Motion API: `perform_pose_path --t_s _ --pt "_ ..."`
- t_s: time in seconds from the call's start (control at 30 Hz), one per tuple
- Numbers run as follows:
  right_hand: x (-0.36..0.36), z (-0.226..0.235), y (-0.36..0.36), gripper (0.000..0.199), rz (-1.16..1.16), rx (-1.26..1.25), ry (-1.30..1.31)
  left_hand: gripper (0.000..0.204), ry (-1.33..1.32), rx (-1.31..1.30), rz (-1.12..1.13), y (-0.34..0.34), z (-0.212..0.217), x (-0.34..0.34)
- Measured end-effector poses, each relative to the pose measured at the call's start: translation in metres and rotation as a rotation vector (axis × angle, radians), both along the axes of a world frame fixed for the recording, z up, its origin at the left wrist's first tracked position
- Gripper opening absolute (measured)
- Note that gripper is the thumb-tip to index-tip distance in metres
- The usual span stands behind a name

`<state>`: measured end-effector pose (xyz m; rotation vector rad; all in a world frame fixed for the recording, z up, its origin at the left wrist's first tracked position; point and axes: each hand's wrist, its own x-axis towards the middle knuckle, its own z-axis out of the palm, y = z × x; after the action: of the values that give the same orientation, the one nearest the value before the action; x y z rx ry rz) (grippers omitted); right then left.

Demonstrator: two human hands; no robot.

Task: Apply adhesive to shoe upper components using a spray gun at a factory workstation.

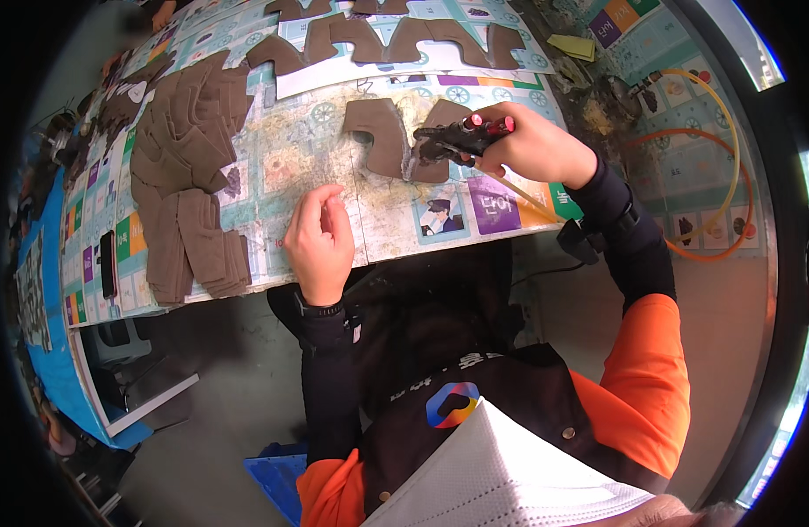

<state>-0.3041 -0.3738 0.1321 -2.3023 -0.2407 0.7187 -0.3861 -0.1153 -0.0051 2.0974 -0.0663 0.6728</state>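
My right hand [532,145] grips a black spray tool with red caps [462,136], its nozzle pointing left over a brown cut leather piece [382,132] that lies flat on the paper-covered table [334,176]. A thin tube runs from the tool back under my wrist. My left hand [319,239] rests loosely curled near the table's front edge, holding nothing, below and left of that piece.
Stacks of brown cut pieces [189,176] fill the table's left side. A row of similar pieces [387,42] lies on white paper at the back. Orange and yellow hoses [729,176] loop on the floor at right. A black phone [108,263] lies at the left edge.
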Motion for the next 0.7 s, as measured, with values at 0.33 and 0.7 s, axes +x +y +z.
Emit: perform_pose_path --t_s 0.33,0.7 --pt "0.000 -0.005 -0.013 0.026 -0.080 0.201 -0.211 0.011 0.058 -0.024 -0.015 -0.002 0.001 -0.001" --pt "0.015 -0.008 -0.026 0.019 -0.087 0.155 -0.258 0.011 0.028 -0.012 0.003 -0.003 0.001 -0.001"
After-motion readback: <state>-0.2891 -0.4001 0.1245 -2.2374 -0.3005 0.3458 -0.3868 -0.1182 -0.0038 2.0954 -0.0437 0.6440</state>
